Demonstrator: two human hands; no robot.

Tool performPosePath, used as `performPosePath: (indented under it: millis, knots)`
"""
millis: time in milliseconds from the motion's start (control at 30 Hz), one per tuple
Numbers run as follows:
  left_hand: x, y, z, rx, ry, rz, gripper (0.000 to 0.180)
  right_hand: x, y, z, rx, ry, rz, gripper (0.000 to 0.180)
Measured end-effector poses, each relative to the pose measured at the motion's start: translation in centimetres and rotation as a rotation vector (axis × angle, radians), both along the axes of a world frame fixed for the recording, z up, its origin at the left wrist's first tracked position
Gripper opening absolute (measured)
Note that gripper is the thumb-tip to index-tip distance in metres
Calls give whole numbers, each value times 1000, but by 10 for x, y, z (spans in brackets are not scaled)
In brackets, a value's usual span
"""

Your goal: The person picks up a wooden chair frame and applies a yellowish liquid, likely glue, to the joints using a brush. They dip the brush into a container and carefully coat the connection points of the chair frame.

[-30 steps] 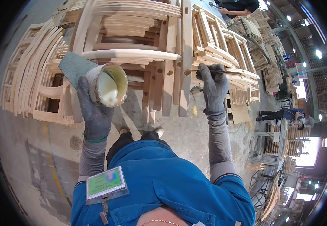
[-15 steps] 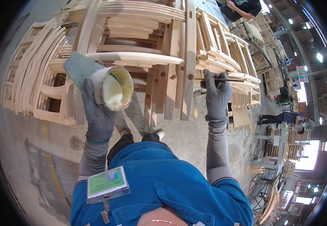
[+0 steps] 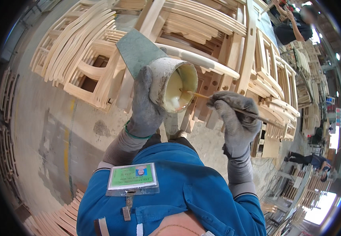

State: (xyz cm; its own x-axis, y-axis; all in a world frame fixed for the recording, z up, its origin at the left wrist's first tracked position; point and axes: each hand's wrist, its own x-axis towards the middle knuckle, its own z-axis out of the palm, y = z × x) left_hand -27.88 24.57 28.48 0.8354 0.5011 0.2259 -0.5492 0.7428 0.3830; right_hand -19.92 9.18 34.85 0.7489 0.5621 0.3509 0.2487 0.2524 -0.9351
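My gloved left hand (image 3: 145, 110) is closed round a round, stained white pot (image 3: 162, 78), tilted so its mouth faces right. Thick, pale cream liquid (image 3: 173, 92) lies inside. A flat grey-green plate (image 3: 139, 49) sticks out behind the pot on the far left side; whether it is fixed to the pot or gripped with it I cannot tell. In my gloved right hand (image 3: 239, 118) is a thin wooden stick (image 3: 198, 94), pinched between the fingers, its tip inside the pot's mouth. Just beyond both hands stands a wooden frame (image 3: 208, 63) with rails and drilled posts.
Stacked curved wooden frames (image 3: 80, 51) stand at the far left, and more frames (image 3: 276, 78) at the right. Further wooden pieces (image 3: 66, 208) lie at the lower left. One person (image 3: 296, 27) is at the far right top, another (image 3: 310, 160) further off at right.
The stick has gone from the frame's post hole into the pot, with my right hand turning over. My left hand and the pot have come nearer the right hand. The view has shifted.
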Motion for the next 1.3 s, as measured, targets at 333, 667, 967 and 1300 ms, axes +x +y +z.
performPosePath:
  millis: [333,667,967,1300]
  knots:
    - [-26,9,14,-72,-26,408,62,-11,5,-12,207,-142,343,12]
    - [-54,26,-19,200,169,848,90,-9,42,-22,234,93,424,13]
    - [-91,52,-72,834,677,1375,82,44,156,-1,-288,-234,373,13]
    - [-115,52,-62,777,692,1394,62,45,202,-9,-540,-758,543,16]
